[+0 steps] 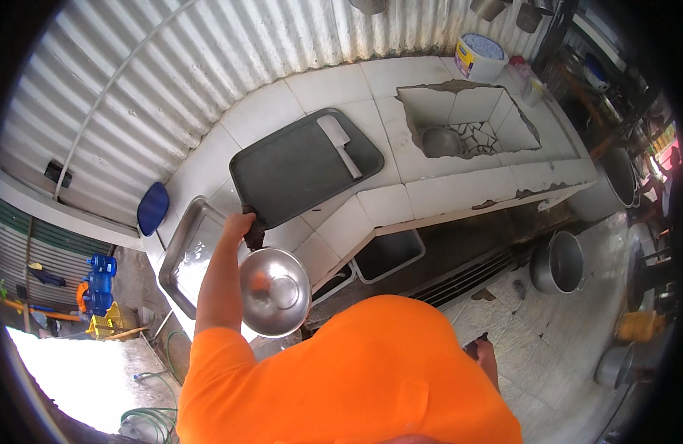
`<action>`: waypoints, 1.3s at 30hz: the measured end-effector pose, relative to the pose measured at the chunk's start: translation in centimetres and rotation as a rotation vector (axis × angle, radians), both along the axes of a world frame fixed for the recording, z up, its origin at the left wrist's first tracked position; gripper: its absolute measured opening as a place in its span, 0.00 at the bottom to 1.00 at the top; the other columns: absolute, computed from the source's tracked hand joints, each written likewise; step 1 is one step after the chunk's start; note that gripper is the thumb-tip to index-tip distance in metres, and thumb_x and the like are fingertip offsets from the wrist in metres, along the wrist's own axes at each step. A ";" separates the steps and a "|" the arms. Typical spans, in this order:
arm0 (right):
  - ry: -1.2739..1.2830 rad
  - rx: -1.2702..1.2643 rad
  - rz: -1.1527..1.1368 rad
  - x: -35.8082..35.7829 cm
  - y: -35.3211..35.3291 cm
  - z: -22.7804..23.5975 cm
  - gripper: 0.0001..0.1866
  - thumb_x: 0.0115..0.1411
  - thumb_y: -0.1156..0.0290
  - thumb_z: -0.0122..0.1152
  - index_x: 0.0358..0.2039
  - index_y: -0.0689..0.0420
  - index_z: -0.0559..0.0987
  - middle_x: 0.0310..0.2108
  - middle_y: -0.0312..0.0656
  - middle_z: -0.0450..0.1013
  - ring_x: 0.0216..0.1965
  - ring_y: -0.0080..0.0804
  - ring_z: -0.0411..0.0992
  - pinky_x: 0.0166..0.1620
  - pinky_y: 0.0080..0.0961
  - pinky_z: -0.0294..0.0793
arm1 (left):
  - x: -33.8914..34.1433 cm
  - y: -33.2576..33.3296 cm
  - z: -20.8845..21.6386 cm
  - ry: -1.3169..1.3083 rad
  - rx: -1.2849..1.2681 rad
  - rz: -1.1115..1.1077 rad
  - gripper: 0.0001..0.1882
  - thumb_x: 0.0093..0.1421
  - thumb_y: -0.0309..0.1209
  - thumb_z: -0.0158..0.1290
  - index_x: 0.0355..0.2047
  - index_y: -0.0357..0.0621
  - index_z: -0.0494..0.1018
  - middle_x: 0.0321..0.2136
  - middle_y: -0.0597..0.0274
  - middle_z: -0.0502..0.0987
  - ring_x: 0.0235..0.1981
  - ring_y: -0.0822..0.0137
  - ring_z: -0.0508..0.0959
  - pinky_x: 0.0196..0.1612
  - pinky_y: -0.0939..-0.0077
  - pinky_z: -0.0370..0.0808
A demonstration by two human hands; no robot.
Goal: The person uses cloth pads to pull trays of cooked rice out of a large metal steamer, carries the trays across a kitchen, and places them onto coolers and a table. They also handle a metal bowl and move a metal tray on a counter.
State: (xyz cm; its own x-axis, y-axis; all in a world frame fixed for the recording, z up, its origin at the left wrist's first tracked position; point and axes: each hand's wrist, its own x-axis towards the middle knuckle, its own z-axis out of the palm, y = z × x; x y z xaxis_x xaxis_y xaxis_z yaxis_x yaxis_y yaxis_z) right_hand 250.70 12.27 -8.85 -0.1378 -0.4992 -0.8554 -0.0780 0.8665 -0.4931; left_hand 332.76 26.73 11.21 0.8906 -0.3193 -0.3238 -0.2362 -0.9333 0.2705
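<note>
My left hand [239, 223] reaches to the near left corner of a dark grey tray [297, 174]. Its fingers are closed on a dark brown, limp piece [256, 231] that hangs over the tray's edge; its kind is unclear. A cleaver [338, 144] with a pale blade lies flat at the tray's right end. Just below my left hand sits a shiny metal bowl [288, 300], with an orange reflection inside. My right hand [486, 357] hangs low by my right side, closed on something dark that I cannot make out.
A shallow metal pan [173, 277] stands on the tiled counter [327, 85], near a blue oval thing [153, 209]. Right of the tray is a broken-edged tiled basin [471, 107] holding a metal bowl [441, 140]. A white bucket [480, 59] stands behind it. A metal pot [557, 263] stands on the floor.
</note>
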 end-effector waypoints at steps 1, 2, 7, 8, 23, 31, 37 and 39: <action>0.001 0.003 0.011 -0.4 0.1 0.0 0.13 0.54 0.74 0.53 0.41 0.62 0.71 0.32 0.47 0.72 0.31 0.42 0.73 0.35 0.42 0.75 | 0.7 0.6 -1.6 0.034 0.000 0.010 0.25 0.47 0.45 0.52 0.33 0.33 0.78 0.33 0.41 0.79 0.38 0.47 0.79 0.42 0.60 0.74; 0.006 0.006 0.017 -0.9 0.0 0.0 0.13 0.54 0.75 0.53 0.41 0.62 0.71 0.32 0.46 0.72 0.30 0.42 0.73 0.35 0.42 0.75 | 1.1 0.6 -2.5 0.072 -0.001 0.015 0.25 0.47 0.45 0.52 0.33 0.33 0.78 0.33 0.41 0.79 0.39 0.47 0.79 0.43 0.60 0.74; 0.102 -0.016 0.075 -2.7 1.4 0.8 0.12 0.54 0.74 0.53 0.40 0.61 0.71 0.31 0.45 0.71 0.32 0.40 0.73 0.38 0.40 0.74 | -0.2 -3.1 0.8 -0.153 0.096 -0.189 0.22 0.49 0.43 0.50 0.36 0.37 0.78 0.36 0.43 0.78 0.41 0.46 0.78 0.45 0.59 0.73; 0.089 -0.028 0.128 -3.0 1.4 0.8 0.12 0.54 0.74 0.53 0.40 0.61 0.71 0.31 0.45 0.71 0.32 0.40 0.73 0.38 0.40 0.74 | -0.4 -4.0 1.8 -0.189 0.071 -0.212 0.22 0.49 0.42 0.50 0.37 0.38 0.77 0.37 0.43 0.78 0.41 0.46 0.77 0.46 0.59 0.73; 0.080 -0.090 0.700 -10.3 -2.3 -3.4 0.12 0.56 0.71 0.52 0.40 0.61 0.72 0.33 0.45 0.72 0.34 0.40 0.73 0.37 0.40 0.74 | -11.6 -3.1 17.6 0.143 -0.831 -0.126 0.18 0.55 0.29 0.44 0.46 0.45 0.72 0.34 0.57 0.78 0.38 0.64 0.77 0.41 0.71 0.72; -0.043 0.163 0.433 -8.7 -10.1 -3.6 0.13 0.56 0.69 0.51 0.41 0.61 0.71 0.35 0.46 0.72 0.35 0.41 0.73 0.38 0.40 0.74 | -21.0 18.8 20.3 0.050 -1.311 0.584 0.19 0.62 0.34 0.43 0.53 0.47 0.66 0.44 0.59 0.74 0.42 0.63 0.76 0.43 0.66 0.72; -0.072 0.060 0.511 -5.3 -18.7 -5.2 0.17 0.56 0.68 0.54 0.45 0.60 0.69 0.38 0.46 0.72 0.38 0.41 0.73 0.43 0.39 0.73 | -23.5 37.5 10.1 0.004 -1.427 1.085 0.15 0.59 0.34 0.46 0.42 0.36 0.70 0.37 0.54 0.77 0.35 0.59 0.79 0.37 0.63 0.79; -0.002 -0.090 0.475 -3.2 -18.9 -3.5 0.20 0.55 0.67 0.55 0.47 0.60 0.69 0.39 0.46 0.71 0.39 0.41 0.73 0.43 0.38 0.72 | -25.0 37.7 7.9 0.090 -1.449 1.140 0.14 0.60 0.33 0.43 0.39 0.35 0.71 0.33 0.52 0.78 0.31 0.56 0.80 0.36 0.61 0.79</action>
